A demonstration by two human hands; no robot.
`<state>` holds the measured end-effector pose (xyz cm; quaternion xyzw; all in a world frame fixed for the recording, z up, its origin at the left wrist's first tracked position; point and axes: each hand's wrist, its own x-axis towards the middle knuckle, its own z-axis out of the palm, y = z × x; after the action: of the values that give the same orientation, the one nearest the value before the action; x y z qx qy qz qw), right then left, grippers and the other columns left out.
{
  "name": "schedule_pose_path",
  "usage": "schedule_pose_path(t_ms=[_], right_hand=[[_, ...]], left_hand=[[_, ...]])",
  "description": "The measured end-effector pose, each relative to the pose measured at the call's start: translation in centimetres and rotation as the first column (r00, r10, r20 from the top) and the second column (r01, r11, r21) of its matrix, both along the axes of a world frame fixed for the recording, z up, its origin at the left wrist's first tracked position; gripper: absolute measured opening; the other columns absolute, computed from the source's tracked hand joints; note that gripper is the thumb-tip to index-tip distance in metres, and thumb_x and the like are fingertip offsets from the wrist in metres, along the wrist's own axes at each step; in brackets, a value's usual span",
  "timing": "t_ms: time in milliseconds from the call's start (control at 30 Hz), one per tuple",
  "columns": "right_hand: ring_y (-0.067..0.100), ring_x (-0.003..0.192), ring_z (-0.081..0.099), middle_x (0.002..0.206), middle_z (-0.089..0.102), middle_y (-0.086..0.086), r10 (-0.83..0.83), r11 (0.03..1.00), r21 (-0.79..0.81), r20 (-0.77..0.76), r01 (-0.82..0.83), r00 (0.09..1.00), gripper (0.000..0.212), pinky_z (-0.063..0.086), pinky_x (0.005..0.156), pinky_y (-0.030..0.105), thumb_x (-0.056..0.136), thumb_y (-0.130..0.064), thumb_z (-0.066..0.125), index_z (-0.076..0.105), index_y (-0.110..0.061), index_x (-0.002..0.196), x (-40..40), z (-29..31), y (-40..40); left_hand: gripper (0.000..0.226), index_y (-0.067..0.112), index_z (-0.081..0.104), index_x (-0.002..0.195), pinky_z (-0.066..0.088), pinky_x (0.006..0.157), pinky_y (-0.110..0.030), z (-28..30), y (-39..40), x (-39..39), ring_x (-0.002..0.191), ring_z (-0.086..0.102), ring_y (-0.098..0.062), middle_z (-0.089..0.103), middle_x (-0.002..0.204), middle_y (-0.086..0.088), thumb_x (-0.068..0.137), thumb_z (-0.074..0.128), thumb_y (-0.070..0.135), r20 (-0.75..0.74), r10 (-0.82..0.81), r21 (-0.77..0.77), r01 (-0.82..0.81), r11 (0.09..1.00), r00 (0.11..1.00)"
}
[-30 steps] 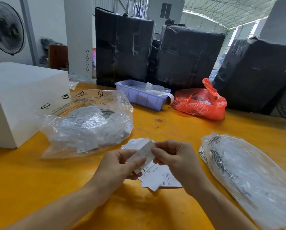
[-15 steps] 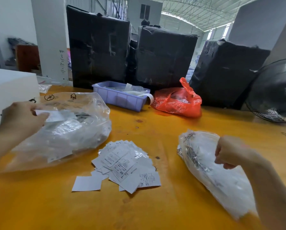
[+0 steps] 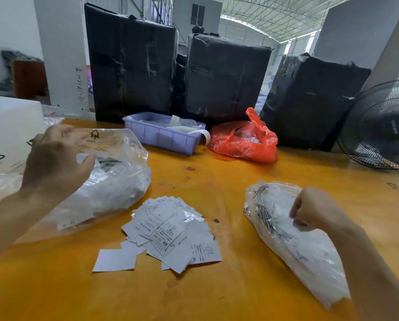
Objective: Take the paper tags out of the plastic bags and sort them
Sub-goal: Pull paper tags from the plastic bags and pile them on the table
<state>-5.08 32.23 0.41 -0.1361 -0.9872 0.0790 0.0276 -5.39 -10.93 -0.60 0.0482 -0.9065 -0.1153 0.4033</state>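
Right hand (image 3: 314, 210) pinches the clear bag (image 3: 293, 242), its length running toward 5 o'clock; left hand (image 3: 55, 163) hovers with fingers spread, tag pile (image 3: 168, 230) between

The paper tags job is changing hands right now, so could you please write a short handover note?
Left hand: open, fingers spread over the left plastic bag, holding nothing.
Right hand: fingers curled, pinching the right plastic bag.
Both bags lie on the yellow table and look far from empty.
Done: a loose pile of paper tags sits between the bags, sizes L, XS and XL mixed.
Left: empty both bags, then sort the tags.
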Motion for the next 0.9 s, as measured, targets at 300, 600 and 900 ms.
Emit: schedule_pose_path(t_ms=[300, 600, 900], right_hand=[[0.02, 0.056, 0.07, 0.073, 0.072, 0.018, 0.32, 0.099, -0.94, -0.279, -0.325, 0.905, 0.02, 0.054, 0.049, 0.02, 0.055, -0.004, 0.073, 0.073, -0.004, 0.075, 4.8, 4.7, -8.8], [0.018, 0.059, 0.068, 0.075, 0.071, 0.016, 0.439, 0.15, -0.929, -0.244, -0.339, 0.865, 0.014, 0.054, 0.054, 0.022, 0.08, -0.012, 0.064, 0.068, 0.001, 0.085, 4.7, 0.8, -13.9], [0.021, 0.066, 0.071, 0.083, 0.073, 0.018, 0.417, 0.105, -0.966, -0.172, -0.235, 0.893, 0.043, 0.055, 0.056, 0.022, 0.061, -0.012, 0.073, 0.061, 0.001, 0.101, 4.3, 0.4, -13.6]], left_hand=[[0.08, 0.017, 0.063, 0.108, 0.053, 0.064, -0.013, 1.0, 9.5, 5.6, 0.087, 0.068, -0.005, 0.073, 0.096, 0.001, 0.049, 0.075, 0.069, -0.008, -0.82, 0.887, 0.383, 0.259, 0.573], [0.054, 0.005, 0.066, 0.101, 0.053, 0.058, -0.019, -1.3, 10.8, 6.2, 0.069, 0.071, -0.018, 0.074, 0.083, -0.013, 0.052, 0.082, 0.021, 0.062, -0.917, 0.991, 0.085, 0.103, 0.393], [0.051, 0.009, 0.07, 0.088, 0.051, 0.055, -0.018, -1.8, 10.1, 5.8, 0.058, 0.066, -0.015, 0.07, 0.064, -0.008, 0.041, 0.083, 0.02, 0.057, -0.809, 0.964, 0.179, 0.197, 0.585]])
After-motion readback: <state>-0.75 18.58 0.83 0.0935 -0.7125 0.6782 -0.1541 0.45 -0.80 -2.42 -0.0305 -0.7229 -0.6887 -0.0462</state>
